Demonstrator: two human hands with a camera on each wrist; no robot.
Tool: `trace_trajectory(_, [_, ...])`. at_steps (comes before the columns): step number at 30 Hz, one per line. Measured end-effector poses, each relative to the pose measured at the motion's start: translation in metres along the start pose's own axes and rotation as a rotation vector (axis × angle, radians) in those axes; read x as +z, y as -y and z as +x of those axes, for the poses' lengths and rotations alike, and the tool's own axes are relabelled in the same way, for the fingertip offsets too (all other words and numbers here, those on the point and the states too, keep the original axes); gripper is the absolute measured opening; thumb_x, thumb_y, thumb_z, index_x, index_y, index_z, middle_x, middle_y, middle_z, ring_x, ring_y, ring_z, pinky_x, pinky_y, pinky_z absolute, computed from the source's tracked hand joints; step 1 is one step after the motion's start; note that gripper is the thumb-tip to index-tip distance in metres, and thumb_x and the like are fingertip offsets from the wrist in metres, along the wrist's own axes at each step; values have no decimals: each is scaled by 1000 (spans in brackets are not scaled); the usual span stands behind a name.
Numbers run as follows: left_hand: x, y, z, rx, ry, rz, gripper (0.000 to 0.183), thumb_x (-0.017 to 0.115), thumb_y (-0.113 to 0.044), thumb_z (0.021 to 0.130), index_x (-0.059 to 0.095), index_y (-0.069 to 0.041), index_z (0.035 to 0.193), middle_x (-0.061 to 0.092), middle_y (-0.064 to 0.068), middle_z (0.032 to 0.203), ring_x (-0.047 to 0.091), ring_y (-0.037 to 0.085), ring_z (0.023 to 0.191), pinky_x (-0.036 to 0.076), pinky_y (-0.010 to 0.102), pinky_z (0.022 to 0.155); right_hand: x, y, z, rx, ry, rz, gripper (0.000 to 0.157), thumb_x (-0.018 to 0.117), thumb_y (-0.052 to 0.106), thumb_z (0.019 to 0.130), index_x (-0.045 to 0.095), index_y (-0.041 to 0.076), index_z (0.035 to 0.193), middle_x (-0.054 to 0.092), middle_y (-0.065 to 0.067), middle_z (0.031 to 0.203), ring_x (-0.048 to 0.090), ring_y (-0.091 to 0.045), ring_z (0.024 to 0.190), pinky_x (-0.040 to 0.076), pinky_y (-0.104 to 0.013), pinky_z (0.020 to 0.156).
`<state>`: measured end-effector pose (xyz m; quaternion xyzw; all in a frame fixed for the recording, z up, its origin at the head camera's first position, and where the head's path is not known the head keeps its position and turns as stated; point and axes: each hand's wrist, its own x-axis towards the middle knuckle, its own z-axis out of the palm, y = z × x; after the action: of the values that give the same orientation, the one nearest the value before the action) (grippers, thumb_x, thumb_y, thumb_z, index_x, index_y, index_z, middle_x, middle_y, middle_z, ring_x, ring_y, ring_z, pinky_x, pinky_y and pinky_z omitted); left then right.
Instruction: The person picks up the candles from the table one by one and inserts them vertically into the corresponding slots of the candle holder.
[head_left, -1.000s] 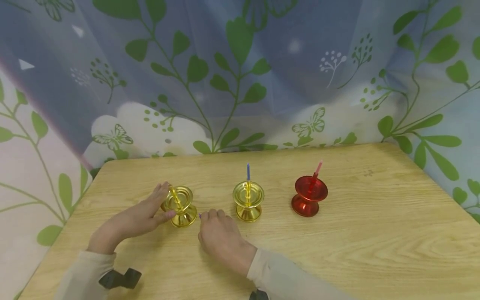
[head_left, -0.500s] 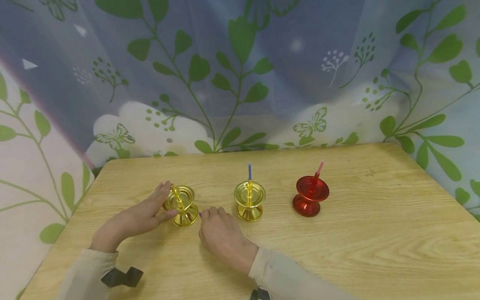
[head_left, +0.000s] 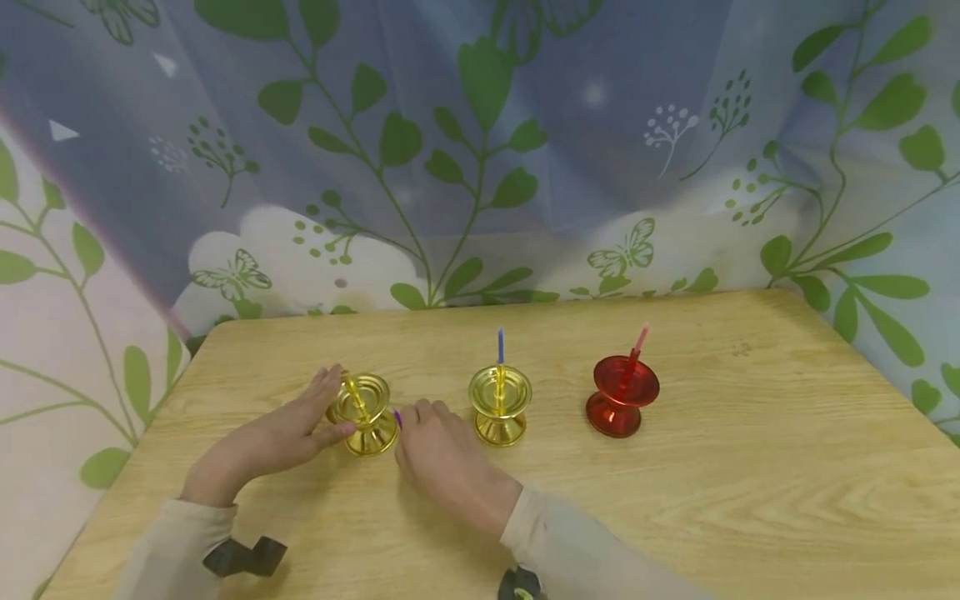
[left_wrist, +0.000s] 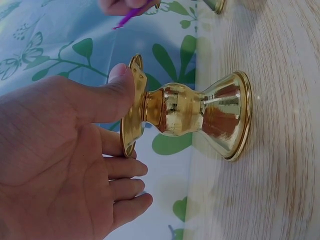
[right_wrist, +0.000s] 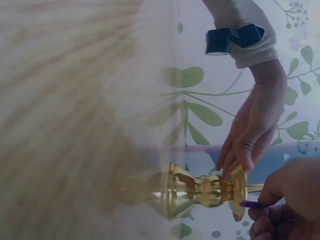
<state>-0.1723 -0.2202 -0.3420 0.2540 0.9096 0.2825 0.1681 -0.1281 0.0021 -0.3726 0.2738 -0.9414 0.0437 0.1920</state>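
At the left of the table, my left hand [head_left: 273, 437] grips the dish rim of a gold candle holder [head_left: 372, 437], thumb on the near side and fingers beyond. In the left wrist view the thumb lies against the rim of the gold holder [left_wrist: 175, 110], whose flared base stands on the table. My right hand [head_left: 450, 462] is just right of that holder and pinches a slim purple candle [head_left: 397, 418]. The right wrist view has the tip of the purple candle [right_wrist: 250, 204] overlapping the dish, beside the holder's central stem [right_wrist: 254, 188]. Most of the candle is hidden by the fingers.
A second gold holder [head_left: 500, 427] with an upright blue candle [head_left: 500, 345] stands just beyond my right hand. Farther right is a red holder [head_left: 615, 414] with a leaning pink candle [head_left: 641, 337]. Behind the wooden table [head_left: 750, 467] hangs a leaf-patterned cloth [head_left: 570, 183].
My right hand has risen slightly with the purple candle, and more of the candle shows beside the fingers. My left hand keeps its grip on the gold holder.
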Motion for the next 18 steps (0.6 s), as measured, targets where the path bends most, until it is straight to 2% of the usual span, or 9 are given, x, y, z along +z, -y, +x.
trace_trajectory(6, [0,0,0,-6,11,-23,85,50,-38,100,0,11,150,-8,32,155,-8,50,141,7,67,109,-10,-3,12,-62,-57,133,16,54,19,97,64,6,95,54,3,76,48,-7,64,41,-15,52])
trace_trajectory(9, [0,0,0,-9,21,-28,86,50,-38,100,-1,10,150,-8,31,155,-9,50,141,7,68,109,-17,-4,20,-86,-91,168,16,53,19,98,63,7,96,56,2,79,50,-7,66,43,-15,54])
trace_trajectory(18, [-2,1,0,-7,25,-15,86,49,-39,100,-1,11,150,-8,31,156,-8,50,141,7,68,109,-25,-9,51,-159,-239,339,15,50,14,100,61,5,96,54,1,81,46,-7,66,39,-13,56])
